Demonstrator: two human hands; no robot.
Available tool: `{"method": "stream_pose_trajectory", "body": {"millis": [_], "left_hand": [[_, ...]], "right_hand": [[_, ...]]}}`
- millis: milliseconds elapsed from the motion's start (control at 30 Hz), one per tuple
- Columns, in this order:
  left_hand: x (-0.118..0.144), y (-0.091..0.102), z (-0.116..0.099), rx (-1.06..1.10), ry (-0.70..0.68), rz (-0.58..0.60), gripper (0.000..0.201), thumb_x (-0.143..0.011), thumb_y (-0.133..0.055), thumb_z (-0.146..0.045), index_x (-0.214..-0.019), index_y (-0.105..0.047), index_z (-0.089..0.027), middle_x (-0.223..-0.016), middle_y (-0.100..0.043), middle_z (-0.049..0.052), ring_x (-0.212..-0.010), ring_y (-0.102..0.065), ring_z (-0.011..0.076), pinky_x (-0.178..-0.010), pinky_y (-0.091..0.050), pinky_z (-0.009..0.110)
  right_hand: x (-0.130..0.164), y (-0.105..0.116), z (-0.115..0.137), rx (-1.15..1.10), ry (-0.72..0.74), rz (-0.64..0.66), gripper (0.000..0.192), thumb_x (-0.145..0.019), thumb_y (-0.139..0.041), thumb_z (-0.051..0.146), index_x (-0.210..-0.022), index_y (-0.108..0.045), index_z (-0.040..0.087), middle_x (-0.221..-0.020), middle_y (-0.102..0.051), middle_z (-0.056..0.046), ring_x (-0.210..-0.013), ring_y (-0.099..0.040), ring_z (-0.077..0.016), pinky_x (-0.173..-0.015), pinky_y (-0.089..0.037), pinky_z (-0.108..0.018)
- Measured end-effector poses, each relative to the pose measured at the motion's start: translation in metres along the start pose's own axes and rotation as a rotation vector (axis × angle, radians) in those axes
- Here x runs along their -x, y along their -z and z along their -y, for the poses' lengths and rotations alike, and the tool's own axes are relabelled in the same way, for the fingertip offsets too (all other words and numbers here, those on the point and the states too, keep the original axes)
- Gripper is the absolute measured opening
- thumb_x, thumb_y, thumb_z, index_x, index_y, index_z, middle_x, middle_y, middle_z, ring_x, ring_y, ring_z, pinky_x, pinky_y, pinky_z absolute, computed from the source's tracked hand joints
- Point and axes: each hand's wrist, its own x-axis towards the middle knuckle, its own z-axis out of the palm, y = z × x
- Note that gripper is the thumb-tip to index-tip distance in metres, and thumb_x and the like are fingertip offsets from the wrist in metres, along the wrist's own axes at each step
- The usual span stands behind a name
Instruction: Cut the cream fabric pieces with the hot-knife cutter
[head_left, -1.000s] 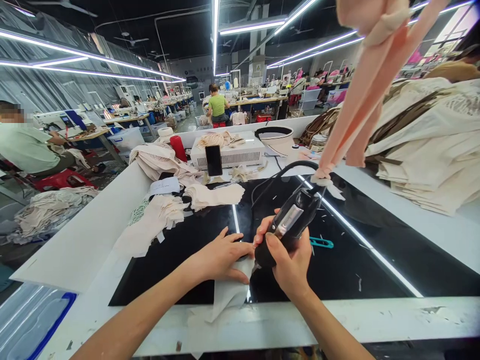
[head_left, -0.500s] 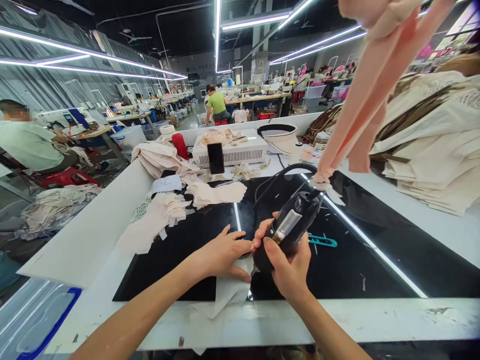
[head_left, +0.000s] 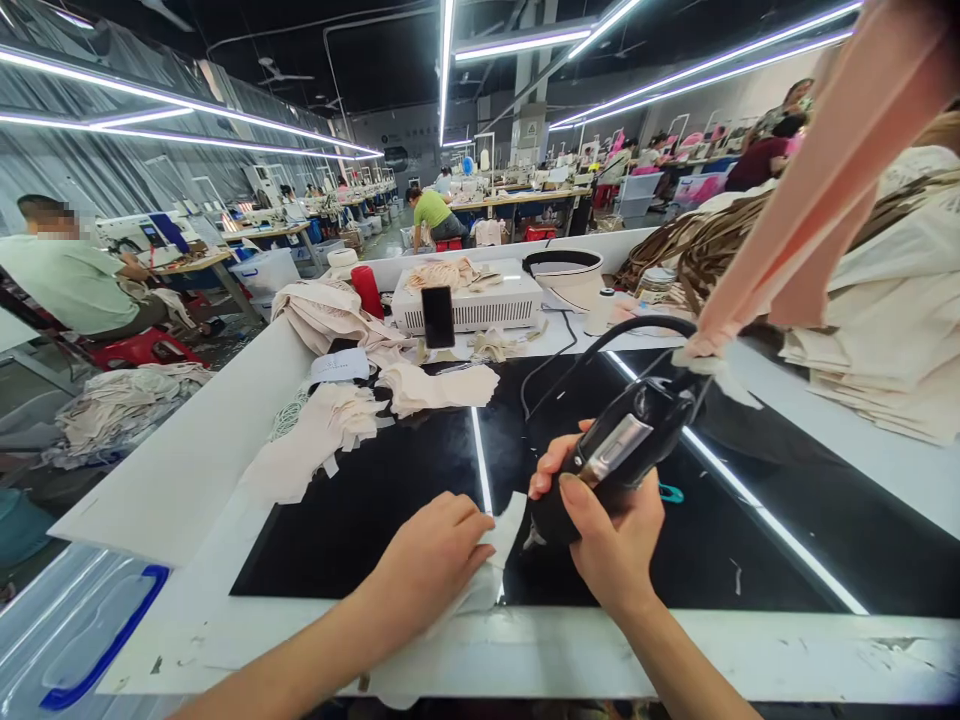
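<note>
My right hand [head_left: 619,550] is wrapped round a black corded handheld power tool [head_left: 611,450], with a silver plate on its side. The tool is tilted, its tip low over the glossy black board [head_left: 360,550]. A pink cloth strip [head_left: 787,220] hangs from above and is tied at the tool's cord end. Fingers closed, my left hand [head_left: 442,550] holds a pale fabric piece [head_left: 510,530], which sticks up beside the tool's tip with a small gap. Part of the fabric is hidden under my left hand. Faint smoke hangs over the board.
Pale fabric pieces [head_left: 315,440] lie at the left of the board. Behind it stand a phone [head_left: 438,318] and a white vented box [head_left: 487,305]. A teal cutter [head_left: 671,494] is partly hidden behind my right hand. Fabric stacks [head_left: 885,340] fill the right side.
The tool and my right hand have moved right, away from my left hand. My left fingers have gone from spread to closed on the fabric, whose end now lifts off the board.
</note>
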Motion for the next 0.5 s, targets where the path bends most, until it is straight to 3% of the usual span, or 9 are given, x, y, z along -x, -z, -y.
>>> {"method": "stream_pose_trajectory", "body": {"millis": [167,267,400,500], "left_hand": [[0.017,-0.016,-0.006,-0.107,-0.051,0.038,0.016,-0.103,-0.057,-0.009,-0.113,-0.068,-0.017,-0.104,-0.069,0.006,-0.096,-0.066,0.0233,-0.086,-0.058,0.037],[0.017,-0.008,0.01,-0.09,-0.196,0.053,0.02,-0.105,-0.056,-0.008,-0.117,-0.067,-0.019,-0.114,-0.071,0.006,-0.107,-0.066,0.0219,-0.098,-0.055,0.036],[0.015,0.004,0.038,-0.043,-0.417,0.037,0.02,-0.109,-0.052,-0.013,-0.111,-0.069,-0.023,-0.121,-0.075,0.001,-0.125,-0.064,0.0195,-0.123,-0.038,0.04],[0.013,0.004,0.05,-0.002,-0.433,-0.051,0.028,-0.104,-0.05,-0.003,-0.116,-0.069,-0.02,-0.126,-0.074,0.004,-0.125,-0.066,0.0197,-0.118,-0.046,0.036]], "right_hand": [[-0.001,0.004,0.002,0.006,-0.019,-0.008,0.039,-0.088,-0.08,0.028,-0.122,-0.061,0.03,-0.087,-0.069,0.003,-0.063,-0.066,-0.0137,-0.06,-0.058,-0.03],[0.0,0.005,0.006,0.002,-0.028,-0.004,0.038,-0.088,-0.08,0.029,-0.122,-0.062,0.03,-0.087,-0.069,0.002,-0.064,-0.066,-0.014,-0.06,-0.058,-0.03],[0.002,0.004,0.011,-0.006,-0.036,-0.002,0.037,-0.088,-0.081,0.03,-0.12,-0.063,0.029,-0.086,-0.068,0.001,-0.064,-0.065,-0.0151,-0.058,-0.057,-0.031],[0.004,0.001,0.011,-0.013,-0.044,0.012,0.036,-0.088,-0.081,0.031,-0.118,-0.063,0.028,-0.084,-0.068,0.001,-0.063,-0.065,-0.0155,-0.058,-0.057,-0.032]]}}
